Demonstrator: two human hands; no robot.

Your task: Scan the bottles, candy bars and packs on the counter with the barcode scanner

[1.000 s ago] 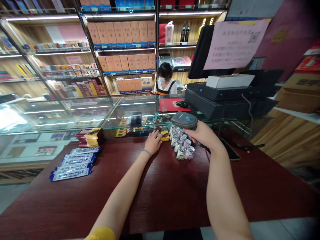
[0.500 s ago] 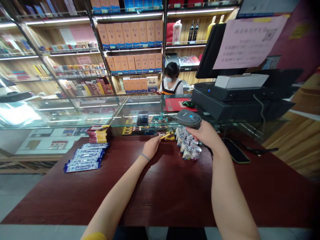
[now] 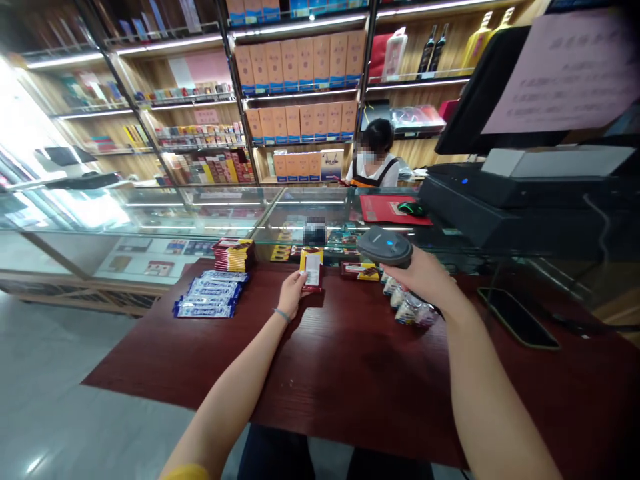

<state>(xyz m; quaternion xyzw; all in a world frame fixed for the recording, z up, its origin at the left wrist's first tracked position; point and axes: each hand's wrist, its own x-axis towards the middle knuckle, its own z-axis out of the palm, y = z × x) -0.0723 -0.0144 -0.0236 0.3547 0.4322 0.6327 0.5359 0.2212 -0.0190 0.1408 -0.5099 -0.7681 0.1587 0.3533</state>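
My left hand [image 3: 293,293] pinches a red and yellow flat packet [image 3: 313,267], with a pale panel on its back facing me, held tilted just above the table. In my right hand [image 3: 425,280] is a dark grey barcode scanner [image 3: 384,245], its head pointing left toward the packet. A similar red and yellow packet [image 3: 360,270] lies by the glass counter. Behind my right hand stand small silver-topped containers [image 3: 413,307], partly hidden by the hand. To the left are a stack of red and yellow packets [image 3: 233,255] and a row of blue and white sachets [image 3: 211,295].
The dark red table [image 3: 350,360] borders a glass display counter [image 3: 240,200]. A phone [image 3: 520,317] lies at right, below the monitor [image 3: 480,93] and black till [image 3: 480,200]. On the counter sit a red mat [image 3: 380,209] and a mouse [image 3: 411,209]. A person [image 3: 375,157] is behind it.
My left hand has lifted a packet from beside the silver-topped containers and moved it left, turning its pale panel toward me. The scanner stays in my right hand. The view has swung left.
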